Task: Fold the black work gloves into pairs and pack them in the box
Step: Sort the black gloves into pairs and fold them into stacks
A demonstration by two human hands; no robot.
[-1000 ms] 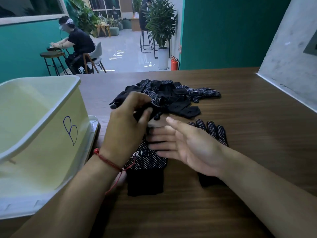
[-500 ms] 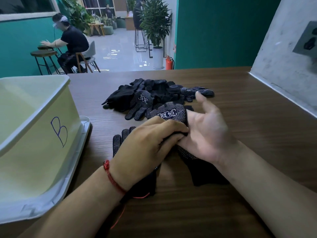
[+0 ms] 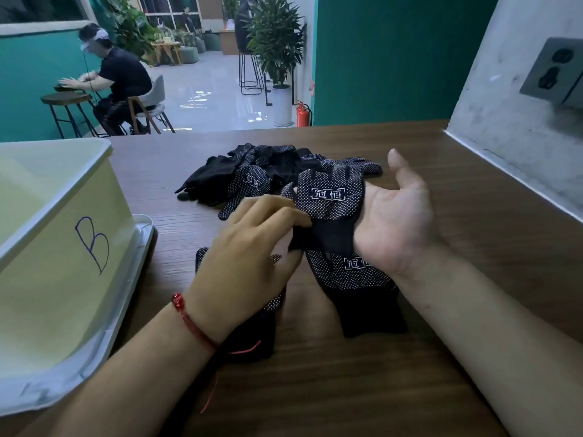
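From the head camera I see both hands meeting over the wooden table [image 3: 347,389], joined by one black dotted glove [image 3: 331,200]. My left hand [image 3: 252,253], with a red string bracelet [image 3: 192,323] on its wrist, has its fingers curled and pinches the plain cuff edge of that glove. My right hand [image 3: 394,222] is turned palm up with the thumb straight and apart from the fabric. The glove lies draped across its fingers, dotted side and white printed logo facing me, so those fingers are hidden, but the palm looks flat rather than clenched. Two more gloves lie flat on the table below. A second glove [image 3: 356,285] sits logo up, just under the right wrist, its cuff pointing toward me. A third glove [image 3: 252,335] is mostly covered by the left hand and forearm, with only its fingertips and cuff showing. Farther back in the middle of the table is a loose pile of gloves [image 3: 252,171], some dotted side up. The pale yellow box [image 3: 56,247], marked with a blue letter B [image 3: 93,244], stands at the left edge of the table on what looks like its clear lid [image 3: 138,234]; I cannot see its bottom. A wall socket [image 3: 555,70] is on the grey wall to the right. Beyond the table, a seated person [image 3: 120,77] works at a small stool table, near a potted plant [image 3: 274,36] and a fire extinguisher [image 3: 302,114].
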